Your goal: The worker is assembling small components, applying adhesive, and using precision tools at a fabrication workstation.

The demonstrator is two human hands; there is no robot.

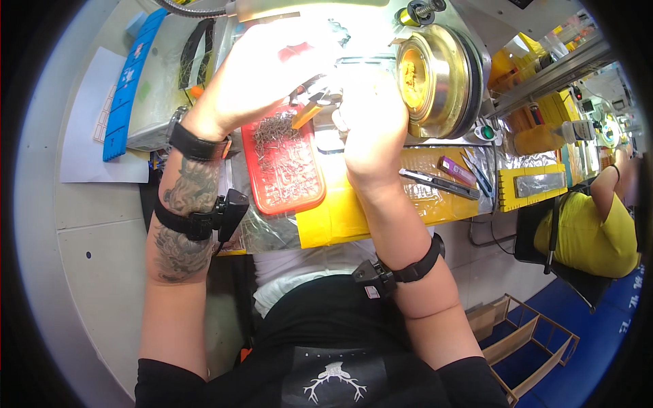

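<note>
Under a strong lamp my left hand [279, 68] reaches over the far end of a red plastic tray [289, 197]. Its fingers are lost in the glare. Thin metal pins [272, 136] lie heaped in the tray. My right hand [373, 112] is to the right of it, left of a round brass-coloured drum [435, 85]. The fingers look curled, but what they hold, if anything, is washed out. Between the hands sits a small metal fixture with an orange-yellow piece [309, 112], just above the tray's far end.
Right of my right forearm, a utility knife [439, 183], a purple box [457, 171] and tweezers [478, 173] lie on a yellow sheet. A blue strip [132, 85] stands at the left. A person in yellow [588, 231] sits at the right. A wooden frame [527, 340] stands on the floor.
</note>
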